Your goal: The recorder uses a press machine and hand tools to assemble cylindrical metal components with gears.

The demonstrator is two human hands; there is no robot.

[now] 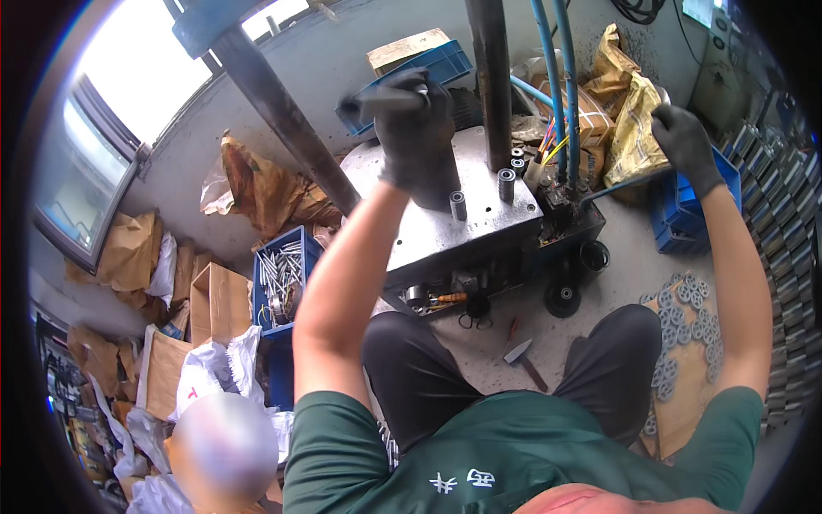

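My left hand (417, 128), in a dark glove, is closed around a dark, blurred cylindrical piece (381, 104) with a pale end showing at the fingers. It is raised over the thick metal plate (419, 244) of a press. Two short ridged metal cylinders with ring-shaped tops, a nearer one (458, 206) and a farther one (506, 185), stand upright on that plate. To the right, my gloved right hand (687, 147) has its fingers curled. A thin lever rod (629, 183) reaches the edge of this glove; whether the fingers grip it is hidden.
Dark press columns (490, 86) rise from the plate. A blue bin (282, 278) of metal pins stands left, another blue bin (676, 214) right. A hammer (519, 351) lies on the floor. Many metal rings (676, 330) cover a board at right. Blue hoses (565, 94) run upward.
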